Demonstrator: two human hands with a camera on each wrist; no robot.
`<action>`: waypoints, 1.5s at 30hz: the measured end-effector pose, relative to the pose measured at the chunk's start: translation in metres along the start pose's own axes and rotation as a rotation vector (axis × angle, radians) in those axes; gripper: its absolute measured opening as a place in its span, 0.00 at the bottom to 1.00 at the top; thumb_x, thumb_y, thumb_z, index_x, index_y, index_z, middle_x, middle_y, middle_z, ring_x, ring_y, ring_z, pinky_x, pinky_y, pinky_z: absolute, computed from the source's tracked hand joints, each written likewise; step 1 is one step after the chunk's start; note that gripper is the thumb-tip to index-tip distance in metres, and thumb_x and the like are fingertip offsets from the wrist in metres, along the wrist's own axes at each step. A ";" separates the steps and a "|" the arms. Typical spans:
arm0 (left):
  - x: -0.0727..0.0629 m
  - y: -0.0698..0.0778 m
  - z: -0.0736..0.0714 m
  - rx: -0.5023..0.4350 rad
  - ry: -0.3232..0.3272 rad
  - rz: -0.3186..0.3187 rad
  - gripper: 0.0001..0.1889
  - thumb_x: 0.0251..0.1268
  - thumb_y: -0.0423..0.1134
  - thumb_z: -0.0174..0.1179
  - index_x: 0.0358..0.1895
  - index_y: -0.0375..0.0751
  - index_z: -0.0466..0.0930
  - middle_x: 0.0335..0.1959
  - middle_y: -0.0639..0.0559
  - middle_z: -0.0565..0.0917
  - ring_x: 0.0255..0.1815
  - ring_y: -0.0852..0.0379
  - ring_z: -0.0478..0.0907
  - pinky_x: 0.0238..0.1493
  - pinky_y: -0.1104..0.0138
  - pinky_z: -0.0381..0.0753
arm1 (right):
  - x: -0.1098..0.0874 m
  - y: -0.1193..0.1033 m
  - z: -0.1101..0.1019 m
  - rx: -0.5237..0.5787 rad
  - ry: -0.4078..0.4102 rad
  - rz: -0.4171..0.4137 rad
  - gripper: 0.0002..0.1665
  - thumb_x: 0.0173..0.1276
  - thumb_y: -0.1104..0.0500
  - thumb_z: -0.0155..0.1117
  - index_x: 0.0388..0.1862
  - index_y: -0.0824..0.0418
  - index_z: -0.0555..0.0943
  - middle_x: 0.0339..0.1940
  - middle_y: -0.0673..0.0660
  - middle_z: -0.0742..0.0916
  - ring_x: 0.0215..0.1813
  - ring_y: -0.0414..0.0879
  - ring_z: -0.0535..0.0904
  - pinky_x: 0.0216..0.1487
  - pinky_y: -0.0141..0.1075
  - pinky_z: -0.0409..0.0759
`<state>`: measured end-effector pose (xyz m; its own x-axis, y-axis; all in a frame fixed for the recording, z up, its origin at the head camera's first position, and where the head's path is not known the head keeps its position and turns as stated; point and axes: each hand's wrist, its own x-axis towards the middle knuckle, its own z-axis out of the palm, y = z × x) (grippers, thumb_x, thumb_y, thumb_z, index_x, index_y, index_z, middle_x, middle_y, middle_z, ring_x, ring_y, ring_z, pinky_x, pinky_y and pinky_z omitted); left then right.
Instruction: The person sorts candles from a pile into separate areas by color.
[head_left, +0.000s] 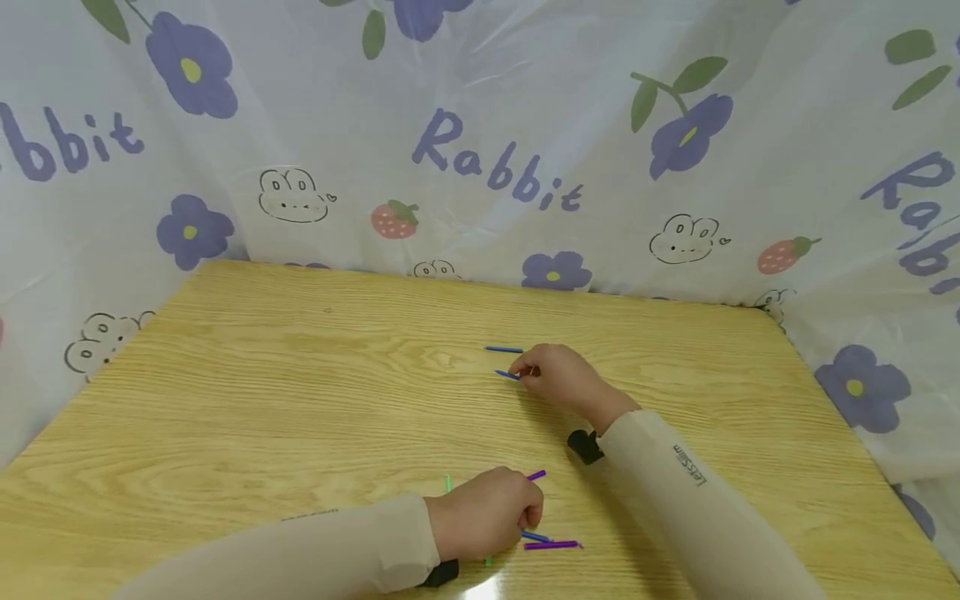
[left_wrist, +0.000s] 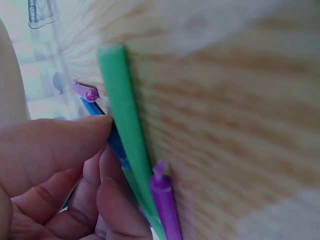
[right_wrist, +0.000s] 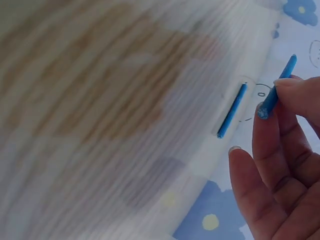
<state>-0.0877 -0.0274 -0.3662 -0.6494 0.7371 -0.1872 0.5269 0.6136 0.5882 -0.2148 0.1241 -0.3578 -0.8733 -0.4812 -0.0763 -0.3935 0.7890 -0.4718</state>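
Thin candles in blue, purple and green lie on the wooden table (head_left: 315, 400). My right hand (head_left: 562, 379) pinches a blue candle (right_wrist: 271, 100) between thumb and fingertips, close over the table. Another blue candle (head_left: 502, 349) lies just beyond that hand. Nearer the front, my left hand (head_left: 487, 508) has its thumb and fingertips around a blue candle (left_wrist: 118, 145). Right beside these fingertips are a green candle (left_wrist: 122, 110) and a purple candle (left_wrist: 165, 200) with a wick. A second purple candle (head_left: 551, 545) lies right of the left hand. The left hand partly covers the pile.
A white curtain (head_left: 510, 100) with flowers, rabbits and lettering hangs behind the table and at its sides. Dark wrist straps (head_left: 585, 447) sit at both sleeve cuffs. The right sleeve (head_left: 697, 500) crosses the table's right half.
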 end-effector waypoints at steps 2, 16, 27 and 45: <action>0.000 0.000 0.000 -0.002 0.000 0.000 0.13 0.53 0.18 0.58 0.28 0.42 0.81 0.25 0.61 0.79 0.27 0.71 0.71 0.33 0.79 0.73 | 0.004 0.000 0.001 -0.013 0.004 -0.008 0.13 0.67 0.67 0.58 0.48 0.60 0.85 0.40 0.52 0.86 0.42 0.44 0.80 0.44 0.37 0.79; 0.000 0.001 0.000 0.026 0.009 0.013 0.13 0.50 0.18 0.59 0.27 0.43 0.81 0.23 0.61 0.78 0.26 0.71 0.70 0.32 0.80 0.72 | 0.026 0.000 0.000 -0.077 0.025 0.007 0.12 0.66 0.67 0.61 0.45 0.60 0.86 0.39 0.55 0.86 0.43 0.46 0.81 0.47 0.39 0.79; -0.002 0.001 0.002 0.060 0.039 0.027 0.13 0.49 0.18 0.59 0.27 0.43 0.81 0.23 0.62 0.78 0.26 0.71 0.70 0.31 0.81 0.70 | 0.038 0.000 0.002 -0.130 -0.002 0.040 0.15 0.67 0.67 0.59 0.49 0.58 0.86 0.46 0.53 0.87 0.51 0.49 0.81 0.55 0.41 0.77; -0.001 0.000 0.002 0.037 0.004 -0.011 0.14 0.51 0.19 0.59 0.29 0.44 0.82 0.25 0.63 0.79 0.29 0.71 0.72 0.34 0.80 0.72 | 0.051 -0.005 0.005 -0.217 -0.061 0.044 0.16 0.69 0.66 0.56 0.51 0.57 0.85 0.50 0.54 0.86 0.56 0.50 0.80 0.57 0.43 0.77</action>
<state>-0.0858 -0.0278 -0.3676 -0.6573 0.7291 -0.1906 0.5395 0.6318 0.5565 -0.2561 0.0937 -0.3640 -0.8748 -0.4612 -0.1487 -0.4134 0.8704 -0.2673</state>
